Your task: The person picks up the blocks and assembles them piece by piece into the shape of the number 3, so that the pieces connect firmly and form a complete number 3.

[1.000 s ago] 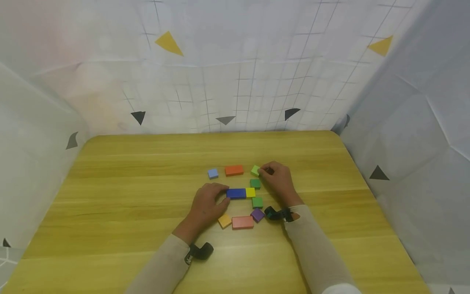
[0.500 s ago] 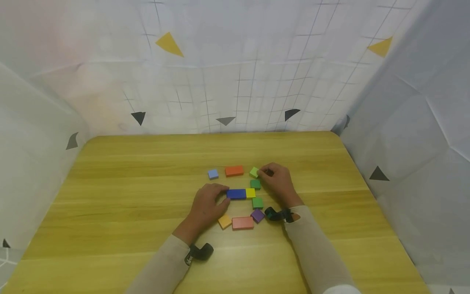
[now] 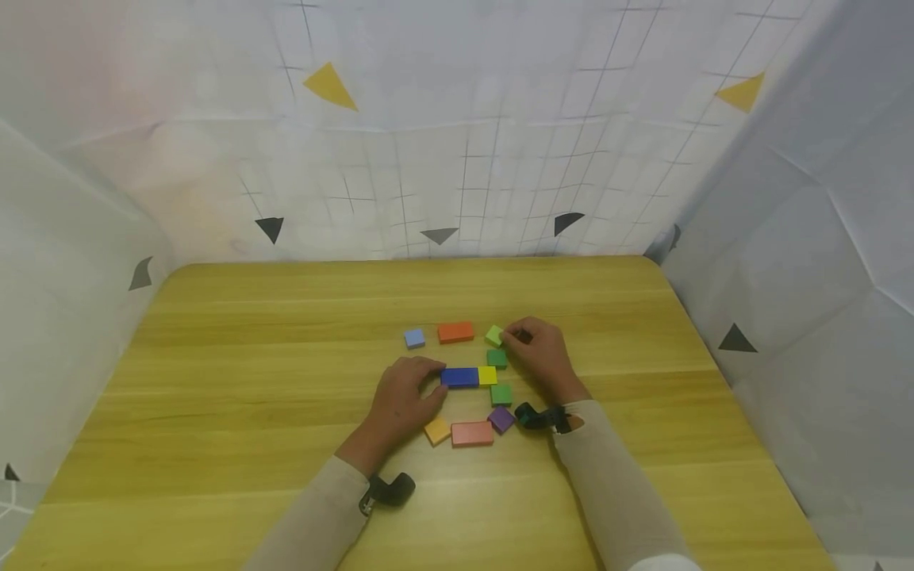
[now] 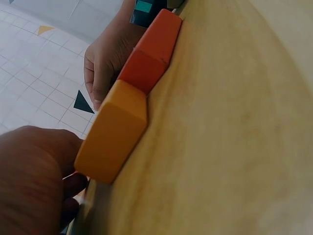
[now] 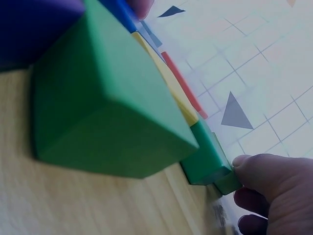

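Observation:
My left hand (image 3: 403, 399) rests at the left end of a dark blue block (image 3: 459, 377), thumb and index finger on its near and far sides. A yellow block (image 3: 487, 375) adjoins its right end. My right hand (image 3: 540, 354) pinches a light green block (image 3: 494, 335), which sits turned at an angle. Just nearer is a dark green block (image 3: 496, 359). Another green block (image 3: 501, 395) lies below the yellow one, with a tilted purple block (image 3: 501, 419) beyond it towards me. In the right wrist view the thumb touches the small green block (image 5: 229, 183).
An orange-red block (image 3: 455, 332) and a light blue block (image 3: 414, 339) lie at the far side. Nearer me are a pink block (image 3: 472, 434) and a turned orange block (image 3: 438, 431), close to the left wrist. Wood-grain table (image 3: 250, 357) surrounds them, before a patterned cloth backdrop (image 3: 385, 159).
My right hand has shifted the light green block slightly left and towards me, mostly in the first half second. My left hand has stayed at the dark blue block.

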Motion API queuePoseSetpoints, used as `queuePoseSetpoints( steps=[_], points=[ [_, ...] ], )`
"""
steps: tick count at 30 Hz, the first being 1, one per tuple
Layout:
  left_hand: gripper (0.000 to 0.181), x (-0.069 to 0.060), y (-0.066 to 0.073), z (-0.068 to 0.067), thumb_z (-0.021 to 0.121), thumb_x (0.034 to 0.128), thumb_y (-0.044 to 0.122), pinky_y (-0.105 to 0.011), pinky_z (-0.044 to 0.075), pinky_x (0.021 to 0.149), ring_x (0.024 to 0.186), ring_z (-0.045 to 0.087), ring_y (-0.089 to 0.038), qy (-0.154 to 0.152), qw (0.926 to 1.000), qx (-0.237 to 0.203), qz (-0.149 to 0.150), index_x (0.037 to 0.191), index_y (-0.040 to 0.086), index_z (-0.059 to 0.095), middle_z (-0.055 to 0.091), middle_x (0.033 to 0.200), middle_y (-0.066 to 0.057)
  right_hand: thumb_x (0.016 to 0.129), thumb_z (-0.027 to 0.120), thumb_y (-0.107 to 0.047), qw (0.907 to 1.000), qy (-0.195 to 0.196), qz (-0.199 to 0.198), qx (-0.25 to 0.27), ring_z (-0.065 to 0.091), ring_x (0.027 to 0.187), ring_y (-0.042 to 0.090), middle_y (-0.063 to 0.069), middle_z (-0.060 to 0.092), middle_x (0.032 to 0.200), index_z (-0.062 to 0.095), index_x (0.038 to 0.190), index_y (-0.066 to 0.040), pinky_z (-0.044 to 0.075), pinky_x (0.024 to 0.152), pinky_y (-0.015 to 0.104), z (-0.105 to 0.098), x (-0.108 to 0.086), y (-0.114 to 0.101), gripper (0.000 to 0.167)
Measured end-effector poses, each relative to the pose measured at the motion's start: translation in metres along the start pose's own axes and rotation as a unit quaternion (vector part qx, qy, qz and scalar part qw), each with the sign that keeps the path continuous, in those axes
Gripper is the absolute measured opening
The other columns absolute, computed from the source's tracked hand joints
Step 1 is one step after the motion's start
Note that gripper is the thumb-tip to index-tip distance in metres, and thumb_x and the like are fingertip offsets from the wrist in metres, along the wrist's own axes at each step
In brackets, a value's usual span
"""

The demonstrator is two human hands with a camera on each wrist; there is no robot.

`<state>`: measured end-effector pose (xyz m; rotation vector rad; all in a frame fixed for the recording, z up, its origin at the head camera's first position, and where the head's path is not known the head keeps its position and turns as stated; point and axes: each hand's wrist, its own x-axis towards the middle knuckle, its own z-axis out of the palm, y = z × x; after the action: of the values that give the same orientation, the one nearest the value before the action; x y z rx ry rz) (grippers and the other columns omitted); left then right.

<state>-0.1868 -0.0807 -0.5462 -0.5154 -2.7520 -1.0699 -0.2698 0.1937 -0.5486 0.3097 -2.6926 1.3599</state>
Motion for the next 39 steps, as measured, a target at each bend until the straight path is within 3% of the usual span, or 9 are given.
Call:
queuePoseSetpoints(
  steps=[39],
  points=[
    [0.034,0.0005,-0.0006,-0.0001,0.068,0.0903,0.033,-0.039,0.046,0.096,0.111,0.059,-0.016,-0.005,1.0000,0.003,-0.006,0.121,0.019,0.070,0.070,0.118,0.006,0.090,0.074,-0.028,0.9993,-0.005,-0.036,-0.009,0.062,0.083,0.014,-0.004,0.071,0.092,0.074,0.094,-0.018,0.053,0.077,0.035,0.0009,-0.0014,-0.0015,0.011]
  ],
)
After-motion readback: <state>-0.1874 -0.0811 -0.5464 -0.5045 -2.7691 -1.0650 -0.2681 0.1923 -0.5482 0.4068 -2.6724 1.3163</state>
